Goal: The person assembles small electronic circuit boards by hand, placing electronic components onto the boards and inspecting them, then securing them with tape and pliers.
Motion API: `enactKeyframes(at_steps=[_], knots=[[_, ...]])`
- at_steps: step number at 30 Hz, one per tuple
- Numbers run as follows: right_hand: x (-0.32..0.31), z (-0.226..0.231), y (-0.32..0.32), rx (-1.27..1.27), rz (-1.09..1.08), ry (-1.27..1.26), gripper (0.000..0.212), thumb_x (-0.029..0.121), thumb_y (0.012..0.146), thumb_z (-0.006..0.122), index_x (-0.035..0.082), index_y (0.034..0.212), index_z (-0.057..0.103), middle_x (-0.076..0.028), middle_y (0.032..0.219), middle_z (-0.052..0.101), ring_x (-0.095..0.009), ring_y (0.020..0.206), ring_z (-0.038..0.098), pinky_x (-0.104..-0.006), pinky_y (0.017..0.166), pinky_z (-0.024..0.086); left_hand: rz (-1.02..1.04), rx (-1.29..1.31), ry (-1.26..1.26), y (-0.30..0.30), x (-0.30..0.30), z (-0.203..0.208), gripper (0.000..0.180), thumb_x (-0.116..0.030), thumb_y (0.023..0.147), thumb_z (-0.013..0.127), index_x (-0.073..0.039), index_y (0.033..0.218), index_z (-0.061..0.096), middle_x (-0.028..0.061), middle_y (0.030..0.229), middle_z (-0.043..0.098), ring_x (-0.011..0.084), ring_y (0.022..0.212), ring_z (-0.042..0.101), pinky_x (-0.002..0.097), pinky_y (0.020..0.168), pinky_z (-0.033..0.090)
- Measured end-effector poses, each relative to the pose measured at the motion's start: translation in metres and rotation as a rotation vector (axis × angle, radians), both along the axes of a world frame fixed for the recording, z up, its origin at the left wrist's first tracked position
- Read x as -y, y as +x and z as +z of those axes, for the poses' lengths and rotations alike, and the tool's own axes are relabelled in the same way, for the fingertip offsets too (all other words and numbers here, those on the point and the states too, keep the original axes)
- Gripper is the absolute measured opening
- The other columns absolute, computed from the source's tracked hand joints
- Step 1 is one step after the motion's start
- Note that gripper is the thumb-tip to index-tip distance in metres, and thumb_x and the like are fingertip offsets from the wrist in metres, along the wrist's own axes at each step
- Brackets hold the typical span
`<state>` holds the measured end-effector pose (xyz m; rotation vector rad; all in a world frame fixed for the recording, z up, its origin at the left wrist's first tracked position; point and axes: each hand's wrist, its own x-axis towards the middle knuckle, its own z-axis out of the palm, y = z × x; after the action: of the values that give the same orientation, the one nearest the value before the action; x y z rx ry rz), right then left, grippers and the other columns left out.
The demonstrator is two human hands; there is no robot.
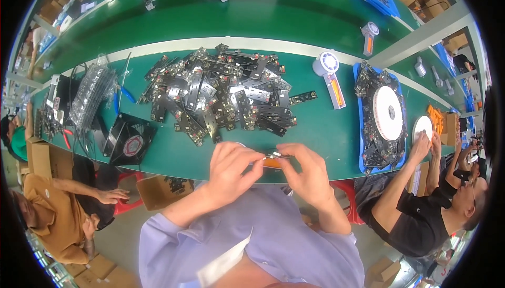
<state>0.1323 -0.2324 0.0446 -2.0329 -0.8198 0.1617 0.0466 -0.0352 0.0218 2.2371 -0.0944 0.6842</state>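
At the near edge of the table, my right hand [309,173] is closed on a small dark circuit board [272,154] with pale parts on it. My left hand [231,168] pinches thumb and forefinger together at the board's left end; whatever is between those tips is too small to name. Just below the board shows an orange piece [272,163], partly covered by my fingers. Beyond both hands spreads a large heap of dark circuit boards [210,88], lying every which way on the green table [179,159].
A black square fan [130,142], blue-handled pliers [122,96] and bagged parts [92,96] lie left. Right are a white handheld fan [329,72] and a blue tray [363,146] of boards topped by a white reel [383,113]. Co-workers sit on both sides.
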Motion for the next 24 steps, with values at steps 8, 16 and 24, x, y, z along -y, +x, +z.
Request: enactKeyframes(at_steps=[8,16,24], knots=[[-0.006,0.012,-0.015,-0.245,-0.089,-0.001,0.025,0.001,0.097,0.073,-0.003,0.121,0.068,-0.015,0.096,0.072,-0.026,0.082,0.076,-0.037,0.072,0.062,0.029,0.07,0.117,0.004,0.002,-0.005,0.018,-0.005,0.076,0.084,-0.01,0.092,0.077,-0.0014,0.084,0.072,0.0215,0.081,0.062,0.0363,0.078,0.045],[-0.012,-0.003,-0.025,-0.163,-0.085,0.083,0.032,-0.003,0.091,0.078,-0.002,0.122,0.071,-0.014,0.103,0.073,-0.022,0.084,0.077,-0.0314,0.074,0.062,0.019,0.106,0.15,0.006,0.002,-0.008,0.02,-0.004,0.073,0.084,-0.009,0.091,0.076,-0.0013,0.081,0.071,0.0217,0.08,0.061,0.0367,0.075,0.044],[-0.018,-0.001,-0.027,-0.165,-0.158,0.109,0.023,-0.004,0.092,0.076,-0.005,0.115,0.073,-0.016,0.101,0.075,-0.022,0.086,0.078,-0.0314,0.075,0.063,0.031,0.132,0.165,0.008,0.003,-0.009,0.021,-0.003,0.07,0.083,-0.008,0.089,0.075,-0.0009,0.079,0.07,0.0226,0.077,0.06,0.0373,0.072,0.044]])
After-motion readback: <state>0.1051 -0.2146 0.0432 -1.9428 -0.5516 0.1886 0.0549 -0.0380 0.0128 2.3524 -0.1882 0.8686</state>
